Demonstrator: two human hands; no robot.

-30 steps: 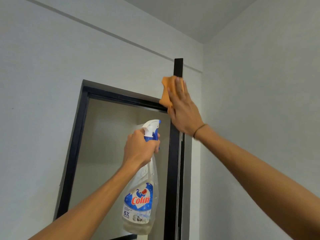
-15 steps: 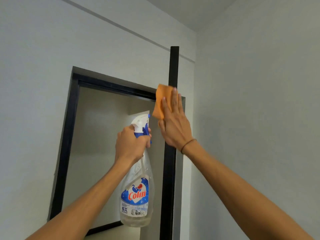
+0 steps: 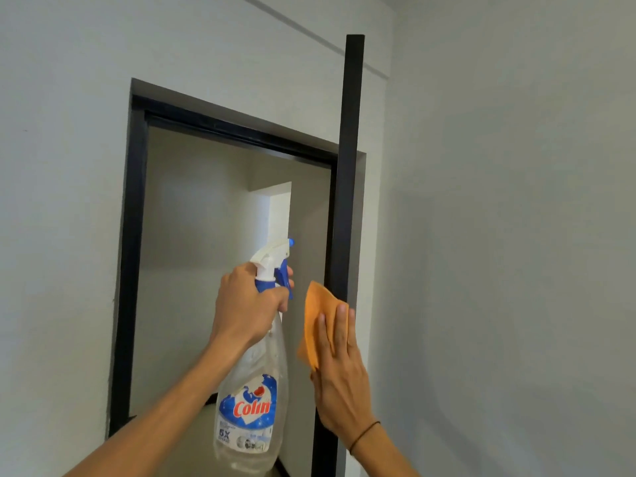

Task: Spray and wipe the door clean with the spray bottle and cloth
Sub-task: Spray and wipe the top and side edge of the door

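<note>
Two hands: flat right fingers [image 3: 340, 325] over cloth [image 3: 318, 325]; left fingers [image 3: 272, 297] around spray bottle [image 3: 254, 390].

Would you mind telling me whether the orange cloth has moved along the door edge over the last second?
Yes. The cloth, pressed by the right hand, has slid down the black door edge, away from its top end.

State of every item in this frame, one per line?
Black-edged door: open, seen edge-on.
Orange cloth: pressed flat on the door edge.
Clear plastic spray bottle: upright, partly filled.
Left hand: grips the bottle's neck.
Right hand: fingers straight, presses the cloth.
</note>
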